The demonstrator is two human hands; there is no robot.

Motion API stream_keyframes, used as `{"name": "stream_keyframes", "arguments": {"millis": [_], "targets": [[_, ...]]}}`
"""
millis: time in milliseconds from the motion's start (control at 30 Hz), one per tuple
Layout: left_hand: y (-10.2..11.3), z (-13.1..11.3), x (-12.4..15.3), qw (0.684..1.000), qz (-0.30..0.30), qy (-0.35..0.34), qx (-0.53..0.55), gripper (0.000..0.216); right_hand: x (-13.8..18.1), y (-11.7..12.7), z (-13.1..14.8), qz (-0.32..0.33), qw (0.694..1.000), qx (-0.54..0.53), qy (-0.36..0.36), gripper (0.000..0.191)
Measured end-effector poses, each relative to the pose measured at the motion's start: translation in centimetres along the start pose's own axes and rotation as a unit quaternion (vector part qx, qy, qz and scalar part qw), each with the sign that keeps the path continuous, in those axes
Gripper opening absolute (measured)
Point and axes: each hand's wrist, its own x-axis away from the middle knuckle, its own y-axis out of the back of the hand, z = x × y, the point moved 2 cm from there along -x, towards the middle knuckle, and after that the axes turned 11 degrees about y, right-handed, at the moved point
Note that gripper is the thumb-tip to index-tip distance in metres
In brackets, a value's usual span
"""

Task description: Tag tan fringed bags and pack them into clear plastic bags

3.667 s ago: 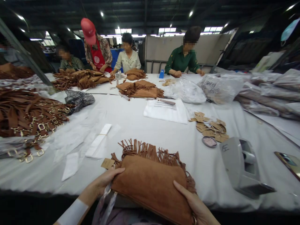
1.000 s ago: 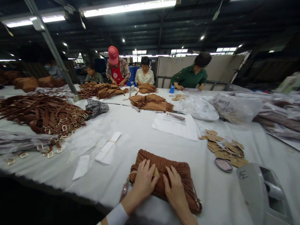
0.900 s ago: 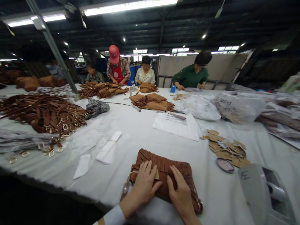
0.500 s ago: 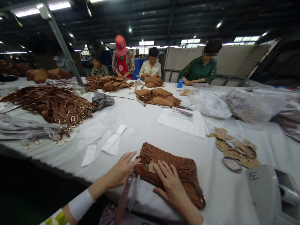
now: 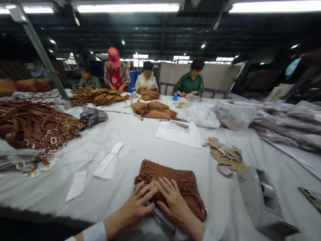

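Brown suede fringe bag [image 5: 183, 179] on white-covered table [image 5: 150, 140]; our L hand [image 5: 139, 205] & R hand [image 5: 173, 201] lie flat on it, fingers spread, gripping nothing; tape dispenser [image 5: 259, 197] near, R side.

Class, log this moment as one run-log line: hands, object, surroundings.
left hand: flat on fringed bag | right hand: flat on bag | bag: lying on white table | nearby: tape dispenser, paper tags

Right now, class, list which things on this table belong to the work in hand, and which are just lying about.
In hand: fringed brown bag, under the left hand and right hand.
Lying about: card tags, tape dispenser, buckled straps, white paper sheet, plastic bags.
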Motion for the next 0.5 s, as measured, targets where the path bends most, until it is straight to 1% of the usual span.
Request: {"name": "stream_keyframes", "arguments": {"millis": [67, 133, 200, 233, 267, 300, 367, 400, 433, 467, 500], "targets": [[-1.0, -1.3, -1.0, 0.999, -0.036, 0.014, -0.005, 0.009, 0.1, 1.2, 0.6, 0.007, 1.000, -0.019, -0.013, 0.057], [-2.1, -2.1, -1.7, 0.997, -0.075, 0.016, -0.001, 0.012, 0.2, 2.4, 0.9, 0.007, 1.000, -0.029, -0.011, 0.051], [-2.9, -2.4, -2.2, 0.993, -0.116, 0.022, 0.001, 0.019, 0.6, 3.5, 0.3, -0.019, 1.000, -0.016, -0.015, 0.044], [-3.2, -2.3, -2.5, 0.991, -0.131, 0.026, -0.003, 0.024, 1.0, 4.0, -0.5, -0.047, 0.998, 0.003, -0.038, 0.040], [-3.3, -2.2, -2.7, 0.990, -0.139, 0.022, -0.014, 0.030, 1.5, 4.3, -1.6, -0.087, 0.992, 0.030, -0.083, 0.037], [-3.3, -2.0, -2.9, 0.989, -0.144, 0.010, -0.033, 0.035, 2.2, 4.5, -2.9, -0.134, 0.978, 0.059, -0.146, 0.035], [-3.1, -1.7, -3.2, 0.985, -0.146, -0.028, -0.083, 0.041, 3.8, 4.2, -5.6, -0.208, 0.930, 0.098, -0.287, 0.038], [-3.0, -1.7, -3.3, 0.982, -0.150, -0.050, -0.106, 0.042, 4.5, 3.5, -6.7, -0.223, 0.910, 0.097, -0.337, 0.042], [-2.9, -1.7, -3.3, 0.979, -0.155, -0.057, -0.120, 0.043, 5.1, 2.7, -7.6, -0.226, 0.899, 0.088, -0.364, 0.046], [-2.8, -1.8, -3.3, 0.978, -0.158, -0.048, -0.124, 0.043, 5.4, 1.7, -8.2, -0.221, 0.899, 0.073, -0.370, 0.048], [-2.8, -1.9, -3.3, 0.980, -0.158, -0.027, -0.122, 0.042, 5.5, 0.7, -8.5, -0.216, 0.906, 0.057, -0.360, 0.050]]}}
